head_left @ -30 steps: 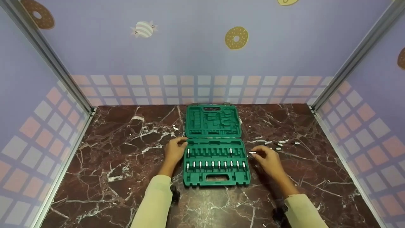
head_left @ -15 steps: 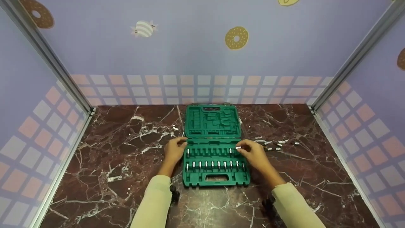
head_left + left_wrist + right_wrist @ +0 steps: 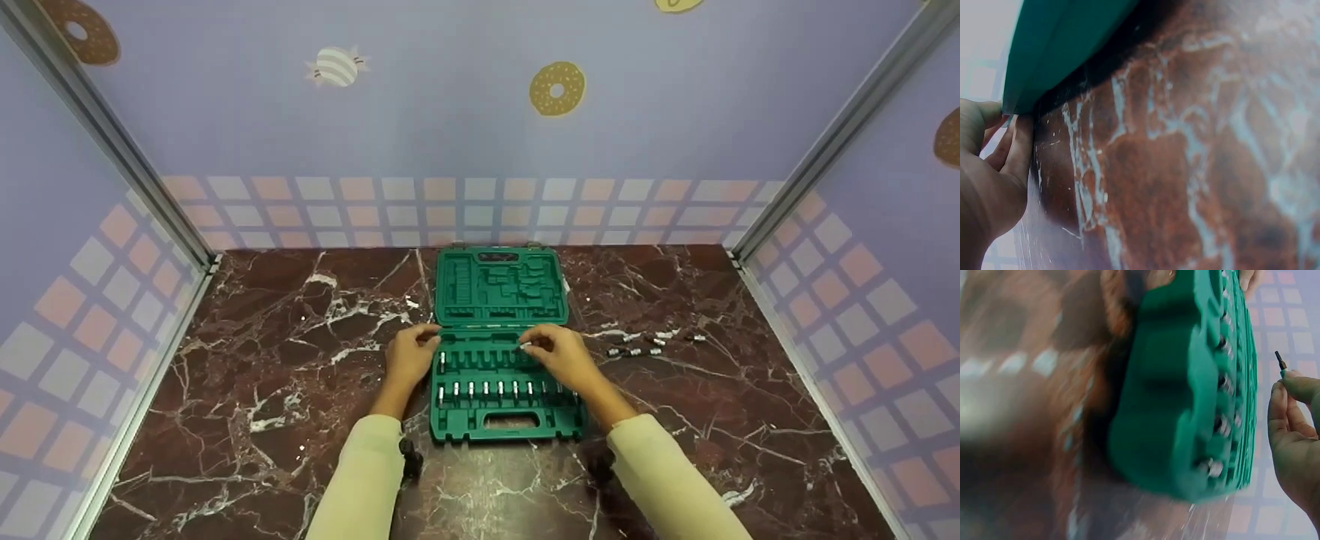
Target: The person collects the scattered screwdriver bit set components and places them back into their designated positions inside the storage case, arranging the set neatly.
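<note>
left hand point(image 3: 409, 356) at case edge point(image 3: 440, 427); bit point(image 3: 1281, 364) held clear

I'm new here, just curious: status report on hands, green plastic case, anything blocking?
Right hand pinches small slim metal bit above open green plastic case. Left hand touches case's left edge. No obstruction seen.

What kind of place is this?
Probably a little booth for tabletop work. Lilac walls with donut pictures stand on three sides, metal strips run up the corners, and an open green case lies on a marble-patterned tabletop.
</note>
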The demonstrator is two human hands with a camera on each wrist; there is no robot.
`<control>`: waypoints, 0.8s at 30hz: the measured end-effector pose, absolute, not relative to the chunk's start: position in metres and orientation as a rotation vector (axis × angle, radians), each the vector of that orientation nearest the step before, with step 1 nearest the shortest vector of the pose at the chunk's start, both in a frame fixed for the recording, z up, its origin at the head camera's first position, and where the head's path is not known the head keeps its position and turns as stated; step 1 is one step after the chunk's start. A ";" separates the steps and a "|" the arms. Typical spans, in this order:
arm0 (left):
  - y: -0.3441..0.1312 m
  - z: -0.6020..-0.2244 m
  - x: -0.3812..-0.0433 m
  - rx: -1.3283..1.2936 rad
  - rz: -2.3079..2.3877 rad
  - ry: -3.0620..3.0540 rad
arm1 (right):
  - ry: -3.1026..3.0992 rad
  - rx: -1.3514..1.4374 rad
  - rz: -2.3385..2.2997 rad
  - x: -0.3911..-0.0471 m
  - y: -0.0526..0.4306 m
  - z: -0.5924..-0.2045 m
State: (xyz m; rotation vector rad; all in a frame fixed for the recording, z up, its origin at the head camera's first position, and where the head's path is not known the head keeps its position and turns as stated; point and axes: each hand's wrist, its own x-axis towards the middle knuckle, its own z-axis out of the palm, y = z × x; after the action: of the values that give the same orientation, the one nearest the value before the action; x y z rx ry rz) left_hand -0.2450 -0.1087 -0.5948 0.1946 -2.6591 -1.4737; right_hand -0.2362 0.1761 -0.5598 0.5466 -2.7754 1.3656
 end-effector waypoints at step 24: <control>-0.110 -0.592 -0.245 0.196 -1.465 -2.677 | -2.974 0.776 1.326 -0.254 0.094 -0.554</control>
State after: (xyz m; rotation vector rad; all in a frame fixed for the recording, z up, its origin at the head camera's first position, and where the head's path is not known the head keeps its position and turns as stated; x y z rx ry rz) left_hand -0.2450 -0.1096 -0.5919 0.1956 -2.6772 -1.4653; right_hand -0.2541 0.0945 -0.5541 0.7763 -2.9736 1.3261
